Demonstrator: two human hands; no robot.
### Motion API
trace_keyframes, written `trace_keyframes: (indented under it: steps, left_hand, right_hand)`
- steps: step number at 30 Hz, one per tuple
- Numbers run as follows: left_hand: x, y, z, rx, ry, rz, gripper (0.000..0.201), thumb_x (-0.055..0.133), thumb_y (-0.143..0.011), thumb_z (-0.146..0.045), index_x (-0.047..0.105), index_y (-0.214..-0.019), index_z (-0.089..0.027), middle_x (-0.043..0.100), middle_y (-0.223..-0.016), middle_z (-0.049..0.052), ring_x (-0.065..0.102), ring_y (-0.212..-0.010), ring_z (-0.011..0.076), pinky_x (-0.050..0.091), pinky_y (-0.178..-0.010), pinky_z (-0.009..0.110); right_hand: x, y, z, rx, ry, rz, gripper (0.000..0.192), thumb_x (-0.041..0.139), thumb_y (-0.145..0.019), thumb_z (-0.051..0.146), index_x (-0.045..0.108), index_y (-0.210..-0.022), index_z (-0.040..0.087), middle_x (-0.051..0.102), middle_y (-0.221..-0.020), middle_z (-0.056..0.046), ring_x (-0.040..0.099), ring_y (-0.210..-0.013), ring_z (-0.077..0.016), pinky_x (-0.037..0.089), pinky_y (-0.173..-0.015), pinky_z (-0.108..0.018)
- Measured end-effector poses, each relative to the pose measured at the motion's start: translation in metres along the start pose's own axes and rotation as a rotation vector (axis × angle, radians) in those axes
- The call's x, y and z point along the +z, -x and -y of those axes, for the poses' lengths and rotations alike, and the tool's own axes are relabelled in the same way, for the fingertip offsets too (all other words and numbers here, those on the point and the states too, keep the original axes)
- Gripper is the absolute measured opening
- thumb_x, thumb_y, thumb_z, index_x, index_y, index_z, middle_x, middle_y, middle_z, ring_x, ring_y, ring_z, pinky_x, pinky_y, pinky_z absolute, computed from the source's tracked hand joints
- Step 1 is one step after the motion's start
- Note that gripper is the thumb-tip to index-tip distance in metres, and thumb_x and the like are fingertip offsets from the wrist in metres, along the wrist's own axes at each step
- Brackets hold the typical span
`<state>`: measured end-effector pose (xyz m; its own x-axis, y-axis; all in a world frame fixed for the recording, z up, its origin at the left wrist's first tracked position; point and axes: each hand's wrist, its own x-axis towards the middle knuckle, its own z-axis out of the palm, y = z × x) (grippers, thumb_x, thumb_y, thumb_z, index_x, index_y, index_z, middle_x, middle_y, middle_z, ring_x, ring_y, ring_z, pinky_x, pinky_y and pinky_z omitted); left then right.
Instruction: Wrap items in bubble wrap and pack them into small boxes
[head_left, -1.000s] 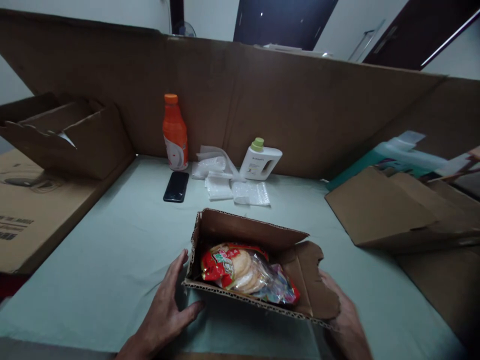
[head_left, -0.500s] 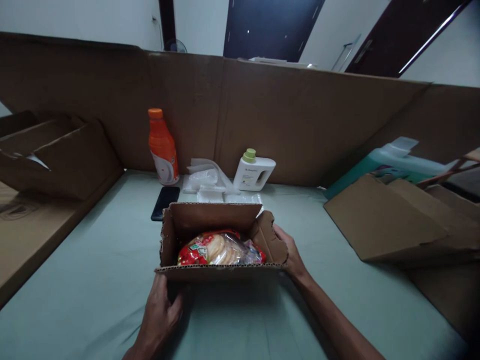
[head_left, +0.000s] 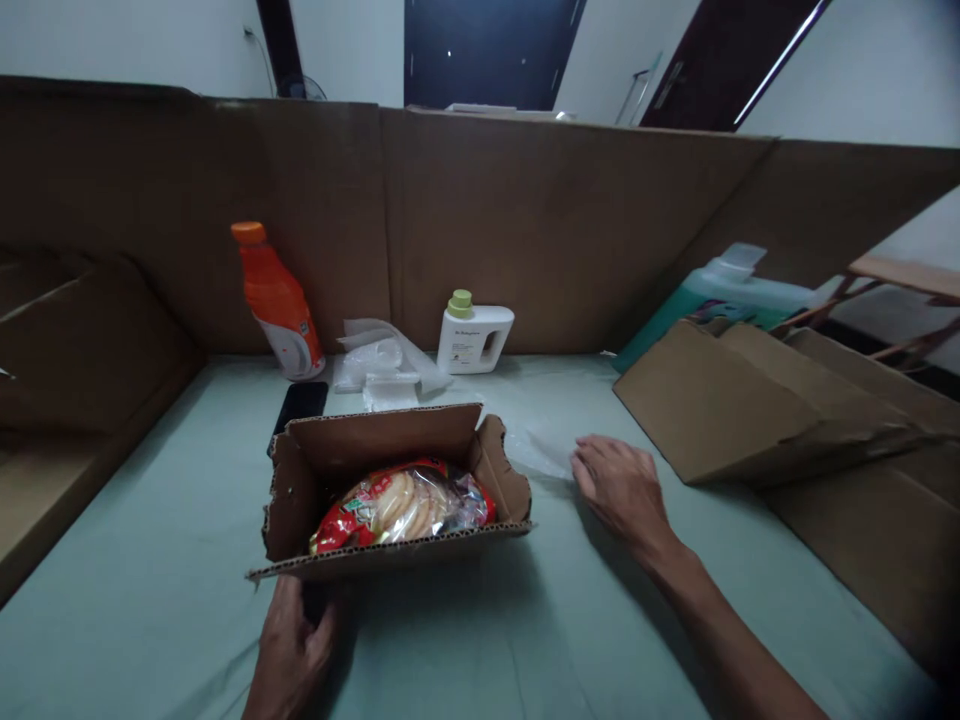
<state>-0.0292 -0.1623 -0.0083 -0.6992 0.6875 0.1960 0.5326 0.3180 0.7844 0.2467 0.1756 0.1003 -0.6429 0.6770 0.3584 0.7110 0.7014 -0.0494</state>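
Observation:
An open cardboard box [head_left: 386,432] with ragged cut edges sits in the middle of the cloth-covered table. Inside lies a red and clear packet of round crackers [head_left: 405,505]. My left hand [head_left: 289,640] grips the box at its front left corner, the fingertips hidden beneath the front flap. To the right of the box, my right hand [head_left: 619,490] has its fingers closed on the edge of a clear plastic sheet [head_left: 544,450], which stretches toward the box's far right corner and lies partly behind it.
Behind the box are an orange bottle [head_left: 281,305], folded bubble wrap [head_left: 390,385], a white jug with a green cap [head_left: 476,340] and a dark phone [head_left: 300,405]. Cardboard boxes [head_left: 705,400] and a teal jug [head_left: 675,310] stand right. A cardboard wall [head_left: 525,230] closes the back.
My right hand has left the box's right side and moved right, onto the plastic sheet. The box has turned slightly, with my left hand still at its corner. The camera view has shifted right.

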Motion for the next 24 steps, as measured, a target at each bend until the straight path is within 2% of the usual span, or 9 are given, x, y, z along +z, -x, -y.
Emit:
trace_keyframes:
  steps: [4, 7, 11, 14, 16, 18, 20, 22, 24]
  left_hand:
    - [-0.009, -0.008, -0.027, -0.055, 0.069, -0.014, 0.041, 0.06, -0.086, -0.048, 0.06, -0.112, -0.017, 0.069, -0.097, 0.01, 0.068, -0.097, 0.0299, 0.059, -0.074, 0.038]
    - [-0.018, -0.013, -0.045, -0.116, 0.124, -0.036, 0.044, 0.062, -0.083, -0.05, 0.059, -0.115, -0.018, 0.07, -0.103, 0.011, 0.069, -0.093, 0.0272, 0.058, -0.07, 0.034]
    - [-0.025, -0.02, -0.054, -0.142, 0.212, 0.005, 0.048, 0.062, -0.082, -0.048, 0.056, -0.118, -0.017, 0.069, -0.113, 0.012, 0.07, -0.096, 0.0266, 0.057, -0.075, 0.035]
    - [-0.019, -0.036, -0.057, -0.111, 0.226, 0.057, 0.043, 0.061, -0.082, -0.044, 0.056, -0.114, -0.016, 0.07, -0.108, 0.011, 0.069, -0.097, 0.0269, 0.056, -0.08, 0.038]
    - [-0.012, -0.054, -0.062, -0.094, 0.214, 0.074, 0.045, 0.059, -0.082, -0.042, 0.056, -0.118, -0.014, 0.07, -0.108, 0.011, 0.068, -0.097, 0.0269, 0.056, -0.082, 0.039]
    - [-0.004, -0.074, -0.068, -0.066, 0.208, 0.097, 0.052, 0.058, -0.082, -0.039, 0.053, -0.127, -0.013, 0.069, -0.114, 0.012, 0.067, -0.1, 0.0267, 0.055, -0.085, 0.039]
    - [0.0, -0.086, -0.072, -0.037, 0.215, 0.127, 0.062, 0.058, -0.081, -0.034, 0.046, -0.139, -0.014, 0.066, -0.125, 0.014, 0.066, -0.109, 0.0269, 0.053, -0.092, 0.04]
    - [-0.002, -0.085, -0.068, -0.044, 0.203, 0.127, 0.071, 0.06, -0.082, -0.032, 0.038, -0.148, -0.016, 0.063, -0.134, 0.016, 0.062, -0.119, 0.029, 0.052, -0.096, 0.043]
    - [-0.01, -0.068, -0.057, -0.076, 0.168, 0.096, 0.075, 0.062, -0.084, -0.036, 0.035, -0.151, -0.017, 0.059, -0.14, 0.019, 0.06, -0.126, 0.0316, 0.052, -0.097, 0.047]
  right_hand:
    - [-0.041, 0.071, -0.006, -0.136, 0.076, -0.005, 0.034, 0.047, -0.095, 0.041, 0.073, -0.096, 0.019, 0.075, -0.106, -0.015, 0.068, -0.099, -0.0343, 0.047, -0.082, -0.05]
    - [-0.051, 0.086, 0.018, -0.103, -0.139, -0.024, 0.042, 0.057, -0.092, 0.053, 0.067, -0.12, 0.023, 0.072, -0.12, -0.013, 0.067, -0.107, -0.0326, 0.052, -0.085, -0.049]
    - [-0.03, 0.068, 0.076, -0.113, -0.606, 0.191, 0.057, 0.061, -0.09, 0.045, 0.051, -0.141, 0.023, 0.067, -0.132, -0.014, 0.069, -0.107, -0.0276, 0.058, -0.083, -0.043]
    - [-0.004, 0.045, 0.109, -0.073, -0.782, 0.236, 0.051, 0.059, -0.086, 0.037, 0.055, -0.133, 0.018, 0.072, -0.117, -0.013, 0.072, -0.091, -0.0248, 0.059, -0.075, -0.038]
    - [0.009, 0.031, 0.117, -0.013, -0.808, 0.213, 0.046, 0.056, -0.086, 0.032, 0.057, -0.129, 0.016, 0.075, -0.106, -0.011, 0.071, -0.077, -0.0216, 0.059, -0.069, -0.034]
    - [0.013, 0.022, 0.111, 0.032, -0.796, 0.187, 0.047, 0.055, -0.084, 0.031, 0.058, -0.129, 0.015, 0.075, -0.108, -0.012, 0.071, -0.077, -0.022, 0.059, -0.069, -0.035]
    - [0.011, 0.024, 0.093, 0.038, -0.742, 0.149, 0.049, 0.056, -0.083, 0.033, 0.059, -0.129, 0.015, 0.071, -0.122, -0.015, 0.071, -0.098, -0.0272, 0.058, -0.084, -0.042]
    - [0.005, 0.038, 0.065, -0.005, -0.614, 0.107, 0.046, 0.054, -0.085, 0.03, 0.061, -0.129, 0.018, 0.065, -0.135, -0.015, 0.064, -0.12, -0.0301, 0.051, -0.101, -0.05]
    - [-0.002, 0.059, 0.032, -0.083, -0.427, 0.106, 0.049, 0.049, -0.083, 0.019, 0.063, -0.13, 0.022, 0.062, -0.14, -0.012, 0.057, -0.13, -0.0285, 0.046, -0.107, -0.052]
